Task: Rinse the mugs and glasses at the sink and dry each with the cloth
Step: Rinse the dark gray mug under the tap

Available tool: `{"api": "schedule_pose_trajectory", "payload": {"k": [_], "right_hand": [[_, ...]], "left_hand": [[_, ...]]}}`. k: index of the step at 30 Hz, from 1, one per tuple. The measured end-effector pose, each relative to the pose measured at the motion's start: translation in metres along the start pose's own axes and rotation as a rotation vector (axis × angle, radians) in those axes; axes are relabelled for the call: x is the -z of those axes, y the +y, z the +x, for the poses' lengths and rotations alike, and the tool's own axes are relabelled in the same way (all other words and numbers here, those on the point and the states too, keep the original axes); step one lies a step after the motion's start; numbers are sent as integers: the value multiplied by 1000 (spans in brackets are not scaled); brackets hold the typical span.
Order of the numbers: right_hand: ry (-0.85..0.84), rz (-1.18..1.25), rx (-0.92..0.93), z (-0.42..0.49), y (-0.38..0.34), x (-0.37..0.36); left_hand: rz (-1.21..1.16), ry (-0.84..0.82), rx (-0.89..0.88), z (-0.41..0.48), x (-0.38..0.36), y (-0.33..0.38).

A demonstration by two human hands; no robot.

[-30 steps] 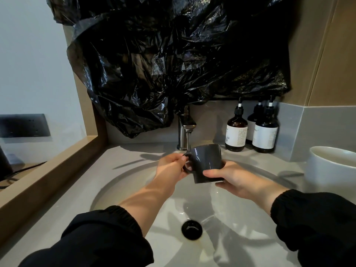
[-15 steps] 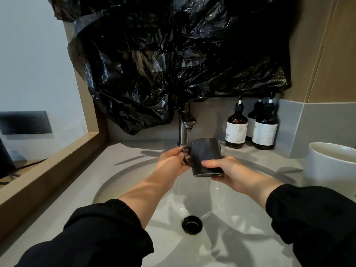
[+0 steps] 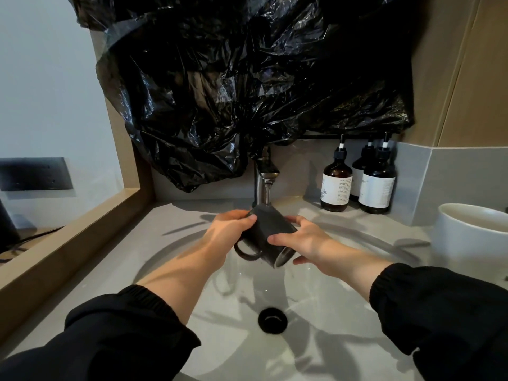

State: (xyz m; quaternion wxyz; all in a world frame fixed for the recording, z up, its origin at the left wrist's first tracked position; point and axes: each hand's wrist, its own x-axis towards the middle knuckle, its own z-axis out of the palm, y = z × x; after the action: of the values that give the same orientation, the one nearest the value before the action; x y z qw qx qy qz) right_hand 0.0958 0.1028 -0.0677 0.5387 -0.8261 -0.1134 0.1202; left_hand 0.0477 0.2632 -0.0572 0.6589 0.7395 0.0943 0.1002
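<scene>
— Both hands are on one dark mug (image 3: pixel 268 237), held over the sink (image 3: pixel 176 251) just under the faucet (image 3: pixel 264 182). It is tipped, mouth turned toward the near right, base up against the spout's end.

— How are the fingers set?

— Left hand (image 3: pixel 228 232) wraps the far left side, fingertips pressed on the wall above the handle, which hangs down free. Right hand (image 3: pixel 305 243) grasps the near right side, thumb across the body, fingers curled behind where they are partly hidden.

— Is water running?

— Hard to say; a pale streak sits below the spout, but it blurs into the mug's base.

— What else is around?

— Crumpled black plastic sheeting (image 3: pixel 247 86) covers the wall above and hides the faucet's top. Three pump bottles (image 3: pixel 336 185) stand at the far right, one mostly concealed behind the others, labels too small to read. White bowl (image 3: pixel 472 235) at the right edge is cut off. Drain (image 3: pixel 272 320) sits near, in the basin's middle. Black sleeves cover both forearms' near ends.
</scene>
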Motion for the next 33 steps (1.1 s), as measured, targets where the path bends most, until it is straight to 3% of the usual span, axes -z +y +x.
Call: {"api": "schedule_pose_trajectory", "payload": {"k": [5,14,18,25,33], "right_hand": [[6,-75,53,-4,-4,-5],[43,5,163,-8,-9,0],[166,31,222,-6,-12,-13],[287,-84,313,3,-9,-19],[336,-298,276,9,-15,-22]], "left_hand": [[16,25,11,2,0,-3],[-450,194,216,10,-6,-7],[-508,189,274,10,-5,-7],[-458,83,392,0,-6,-4],[-171,37,462,5,-4,-12]]}}
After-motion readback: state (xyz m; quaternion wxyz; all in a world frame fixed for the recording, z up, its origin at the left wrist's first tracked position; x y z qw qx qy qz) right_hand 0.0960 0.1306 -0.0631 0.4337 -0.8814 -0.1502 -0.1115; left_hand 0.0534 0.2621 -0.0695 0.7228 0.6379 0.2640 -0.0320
